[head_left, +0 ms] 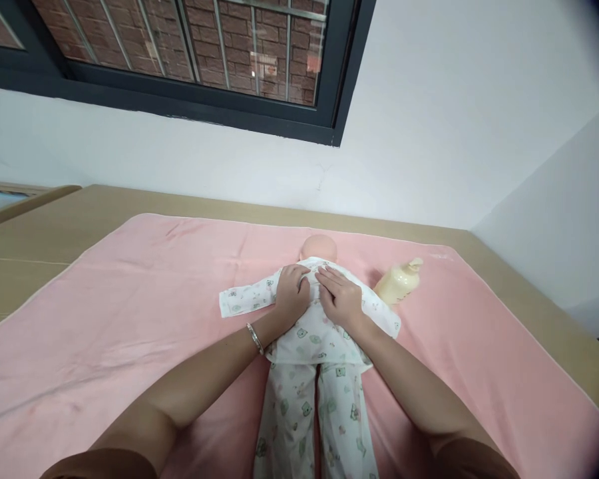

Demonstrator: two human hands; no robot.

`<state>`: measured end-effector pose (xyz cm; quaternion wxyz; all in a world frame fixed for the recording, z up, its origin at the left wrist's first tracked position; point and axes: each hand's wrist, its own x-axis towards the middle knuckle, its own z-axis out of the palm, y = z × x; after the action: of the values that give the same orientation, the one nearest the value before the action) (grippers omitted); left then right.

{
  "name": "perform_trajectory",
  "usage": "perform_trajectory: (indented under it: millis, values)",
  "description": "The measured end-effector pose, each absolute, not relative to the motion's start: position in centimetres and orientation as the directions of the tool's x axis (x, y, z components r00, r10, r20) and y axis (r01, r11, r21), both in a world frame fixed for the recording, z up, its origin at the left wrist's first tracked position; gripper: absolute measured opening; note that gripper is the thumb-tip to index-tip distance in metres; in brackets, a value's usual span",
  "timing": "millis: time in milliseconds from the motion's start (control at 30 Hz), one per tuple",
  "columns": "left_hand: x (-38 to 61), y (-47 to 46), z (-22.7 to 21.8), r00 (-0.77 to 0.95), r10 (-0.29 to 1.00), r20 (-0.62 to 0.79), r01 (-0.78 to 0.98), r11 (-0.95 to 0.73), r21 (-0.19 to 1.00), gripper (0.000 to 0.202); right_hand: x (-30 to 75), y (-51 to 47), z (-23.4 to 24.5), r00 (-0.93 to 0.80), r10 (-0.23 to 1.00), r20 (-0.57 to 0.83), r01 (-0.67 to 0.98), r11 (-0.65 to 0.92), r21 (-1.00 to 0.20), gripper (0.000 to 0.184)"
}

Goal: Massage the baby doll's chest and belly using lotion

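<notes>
A baby doll (319,247) lies on its back on a pink blanket (130,313), dressed in white printed pyjamas (312,392). My left hand (292,293) rests on the doll's chest with fingers curled, pinching the shirt front near the collar. My right hand (339,296) lies beside it on the chest, fingers together and pressed flat on the fabric. A silver bracelet (254,338) circles my left wrist. The doll's left sleeve (242,301) lies stretched out on the blanket.
A cream baby bottle (399,281) lies on its side on the blanket, just right of the doll's shoulder. The blanket covers a tan bed surface (40,233) against a white wall, under a dark-framed window (194,60).
</notes>
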<state>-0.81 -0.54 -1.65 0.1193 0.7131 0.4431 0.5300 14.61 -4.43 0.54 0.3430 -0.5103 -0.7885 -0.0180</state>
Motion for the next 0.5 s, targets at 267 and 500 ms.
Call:
perform_trajectory:
  millis: [267, 500]
  values:
    - [-0.7, -0.8, -0.8, 0.064, 0.753, 0.655, 0.651, -0.529, 0.544, 0.023, 15.0, -4.9, 0.3, -0.058, 0.794, 0.605, 0.821, 0.382, -0.424, 0.036]
    - [-0.6, -0.8, -0.3, 0.122, 0.827, 0.549, 0.737, -0.446, 0.508, 0.028, 14.7, -4.6, 1.9, -0.091, 0.884, 0.459, 0.898, 0.272, -0.345, 0.045]
